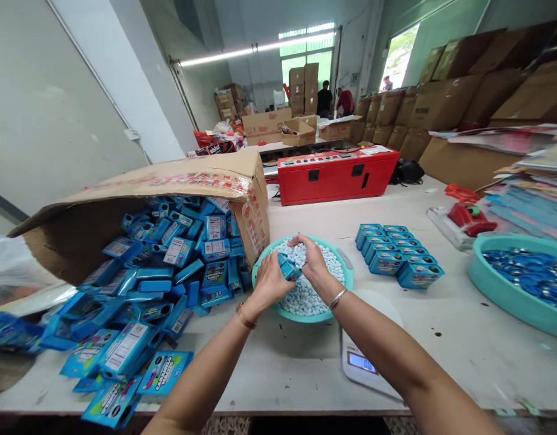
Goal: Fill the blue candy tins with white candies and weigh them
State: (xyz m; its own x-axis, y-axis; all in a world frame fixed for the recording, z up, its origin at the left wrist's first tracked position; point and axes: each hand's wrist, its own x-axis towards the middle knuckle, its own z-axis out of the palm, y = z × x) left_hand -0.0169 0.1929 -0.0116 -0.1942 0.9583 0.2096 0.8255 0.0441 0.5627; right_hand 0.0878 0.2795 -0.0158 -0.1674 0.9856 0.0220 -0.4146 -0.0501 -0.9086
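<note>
My left hand (270, 282) is closed round a small blue candy box (287, 267), held over a teal bowl (346, 275) full of small pale blue-white candies (305, 296). My right hand (309, 257) hovers over the same bowl with its fingers pinched together at the candies beside the box; what they hold is too small to make out. The bowl sits on a white digital scale (362, 362). Both wrists wear bracelets.
A cardboard carton (179, 181) lies tipped on its side at left, spilling many blue boxes (170, 272) across the table. Neat rows of blue boxes (396, 254) stand right of the bowl. A second teal tub (523, 284) sits at far right, a red machine (337, 175) behind. People stand far back.
</note>
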